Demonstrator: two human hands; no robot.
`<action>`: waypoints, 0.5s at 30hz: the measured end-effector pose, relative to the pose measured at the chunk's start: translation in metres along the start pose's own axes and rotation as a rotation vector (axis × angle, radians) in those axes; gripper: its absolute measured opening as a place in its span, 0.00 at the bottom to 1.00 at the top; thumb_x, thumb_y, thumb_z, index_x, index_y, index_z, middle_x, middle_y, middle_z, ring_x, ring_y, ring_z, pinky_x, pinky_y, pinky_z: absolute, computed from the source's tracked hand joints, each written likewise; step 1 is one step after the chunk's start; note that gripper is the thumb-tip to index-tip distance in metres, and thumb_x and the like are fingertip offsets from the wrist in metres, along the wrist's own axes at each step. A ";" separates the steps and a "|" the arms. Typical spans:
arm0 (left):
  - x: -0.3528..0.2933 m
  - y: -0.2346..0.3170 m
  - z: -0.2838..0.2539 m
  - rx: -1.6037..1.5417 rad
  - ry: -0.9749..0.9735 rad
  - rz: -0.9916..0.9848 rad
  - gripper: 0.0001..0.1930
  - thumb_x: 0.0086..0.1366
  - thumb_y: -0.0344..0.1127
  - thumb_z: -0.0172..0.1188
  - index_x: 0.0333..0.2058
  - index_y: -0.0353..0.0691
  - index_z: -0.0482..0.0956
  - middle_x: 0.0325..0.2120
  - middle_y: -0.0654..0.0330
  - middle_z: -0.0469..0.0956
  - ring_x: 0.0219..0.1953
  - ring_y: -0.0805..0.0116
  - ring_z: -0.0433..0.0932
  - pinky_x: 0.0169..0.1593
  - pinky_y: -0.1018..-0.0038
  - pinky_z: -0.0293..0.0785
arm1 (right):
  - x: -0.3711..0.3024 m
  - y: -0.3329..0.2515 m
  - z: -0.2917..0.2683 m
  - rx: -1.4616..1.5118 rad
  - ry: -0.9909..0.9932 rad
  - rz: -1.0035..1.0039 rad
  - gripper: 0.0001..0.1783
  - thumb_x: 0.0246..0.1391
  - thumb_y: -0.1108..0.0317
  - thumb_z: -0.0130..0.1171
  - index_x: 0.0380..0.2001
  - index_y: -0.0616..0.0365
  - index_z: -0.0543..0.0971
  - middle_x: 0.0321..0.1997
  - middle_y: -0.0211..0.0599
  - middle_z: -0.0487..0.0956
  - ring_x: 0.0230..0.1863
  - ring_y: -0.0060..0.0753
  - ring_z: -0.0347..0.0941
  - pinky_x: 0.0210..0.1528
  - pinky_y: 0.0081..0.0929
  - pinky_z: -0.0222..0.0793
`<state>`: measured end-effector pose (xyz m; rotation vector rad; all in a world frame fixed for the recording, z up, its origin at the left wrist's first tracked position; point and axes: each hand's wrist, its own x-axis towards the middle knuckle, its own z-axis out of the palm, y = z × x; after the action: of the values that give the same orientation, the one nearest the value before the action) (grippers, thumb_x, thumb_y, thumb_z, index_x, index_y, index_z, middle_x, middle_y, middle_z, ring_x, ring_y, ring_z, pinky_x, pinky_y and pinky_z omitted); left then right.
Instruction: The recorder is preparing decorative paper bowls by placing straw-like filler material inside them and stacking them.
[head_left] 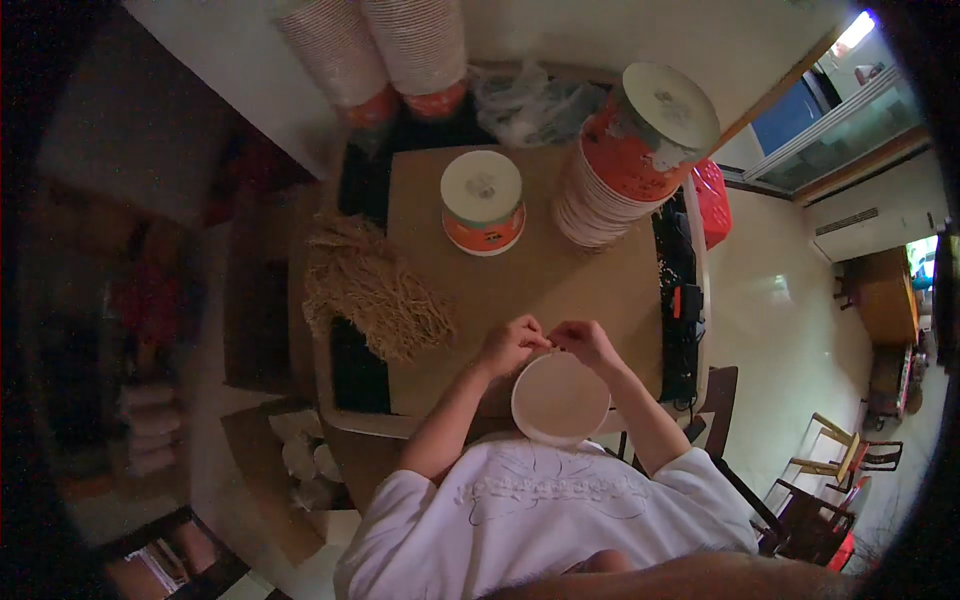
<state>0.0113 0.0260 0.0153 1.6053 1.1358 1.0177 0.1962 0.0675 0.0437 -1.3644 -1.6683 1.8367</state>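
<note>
A white paper bucket (561,398) stands against my shirt at the table's near edge, its open mouth facing up toward me. At its far rim my left hand (515,346) and my right hand (587,347) meet, fingertips pinched close together. What lies between the fingertips is too small to make out. To the left of my left hand lies a loose heap of tan cords (378,290). Beyond my hands, an upside-down bucket (484,205) with an orange printed band stands on the cardboard sheet (420,180).
A tall leaning stack of nested orange-and-white buckets (630,160) stands at the back right. Two more stacks (415,50) rise at the back left, beside crumpled clear plastic (535,105). A black-and-orange object (686,302) lies along the right edge. Wooden chairs (825,450) stand farther right.
</note>
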 end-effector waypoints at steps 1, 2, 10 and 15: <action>0.002 0.004 0.001 -0.001 -0.004 0.002 0.03 0.46 0.30 0.61 0.23 0.40 0.78 0.25 0.63 0.72 0.26 0.70 0.73 0.30 0.76 0.69 | 0.001 0.002 -0.001 0.059 0.006 -0.038 0.05 0.46 0.72 0.57 0.26 0.62 0.76 0.24 0.30 0.75 0.27 0.19 0.68 0.30 0.19 0.65; 0.004 0.009 0.002 0.087 -0.023 -0.007 0.03 0.46 0.31 0.61 0.23 0.41 0.78 0.25 0.63 0.72 0.27 0.68 0.73 0.31 0.75 0.69 | 0.002 0.006 -0.001 0.060 0.011 -0.038 0.05 0.46 0.72 0.57 0.26 0.62 0.76 0.24 0.30 0.75 0.27 0.19 0.68 0.30 0.19 0.65; 0.000 0.004 0.011 0.190 -0.005 -0.063 0.04 0.48 0.32 0.59 0.25 0.41 0.78 0.23 0.63 0.74 0.27 0.68 0.74 0.31 0.73 0.70 | 0.002 0.003 0.000 0.041 0.042 -0.004 0.02 0.46 0.75 0.54 0.24 0.63 0.75 0.21 0.25 0.73 0.25 0.14 0.66 0.29 0.16 0.64; -0.012 -0.005 0.024 -0.479 0.069 -0.398 0.06 0.55 0.33 0.55 0.28 0.37 0.75 0.24 0.65 0.75 0.25 0.77 0.72 0.30 0.80 0.69 | -0.001 0.014 0.005 -0.086 0.104 -0.064 0.03 0.43 0.73 0.56 0.24 0.59 0.77 0.22 0.33 0.75 0.24 0.19 0.67 0.28 0.23 0.65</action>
<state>0.0298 0.0105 0.0025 0.9289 1.0969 0.9877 0.1977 0.0604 0.0311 -1.3988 -1.7347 1.6475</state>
